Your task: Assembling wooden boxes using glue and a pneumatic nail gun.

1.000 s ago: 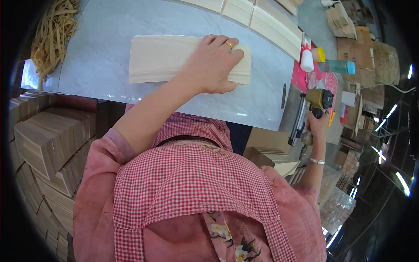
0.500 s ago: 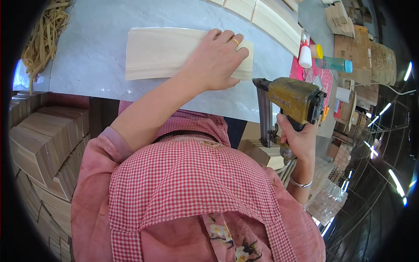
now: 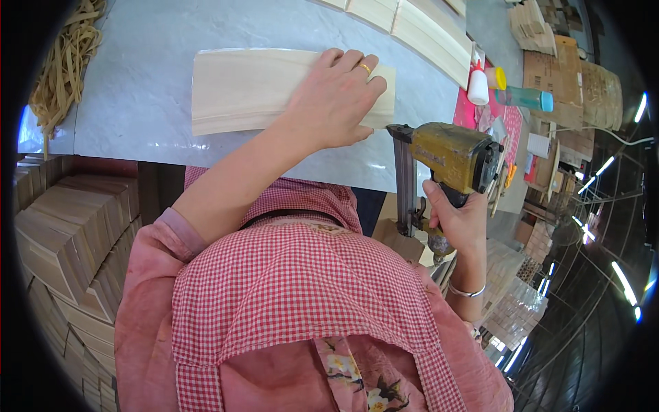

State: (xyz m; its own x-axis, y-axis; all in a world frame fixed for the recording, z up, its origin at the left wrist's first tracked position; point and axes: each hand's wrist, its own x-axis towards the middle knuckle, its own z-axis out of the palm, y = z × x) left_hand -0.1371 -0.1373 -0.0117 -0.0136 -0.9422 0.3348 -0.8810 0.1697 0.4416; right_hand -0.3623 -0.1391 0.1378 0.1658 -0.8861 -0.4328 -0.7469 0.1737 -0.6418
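A thin pale wooden board [image 3: 240, 89] lies on the marbled tabletop, its long side running left to right. Across its right part my left hand [image 3: 338, 99] grips it, fingers bent over the far edge and thumb at the near edge. My right hand [image 3: 456, 213] is closed around the handle of a worn yellow-and-black nail gun [image 3: 449, 154]. The gun's dark nose points left and sits at the board's near right corner; whether it touches the wood I cannot tell. Its long magazine hangs down past the table's front edge.
More pale boards [image 3: 429, 34] lie along the table's far right. A white glue bottle [image 3: 478, 86] and a teal bottle [image 3: 525, 99] stand beyond them. Tan strips [image 3: 65, 75] are heaped at the far left, and stacked wooden pieces [image 3: 62, 233] stand below the table's left end.
My right hand has brought the nail gun slightly left, its nose now closer to the board's corner. The board and my left hand appear slightly farther left, with the board a little lower in view.
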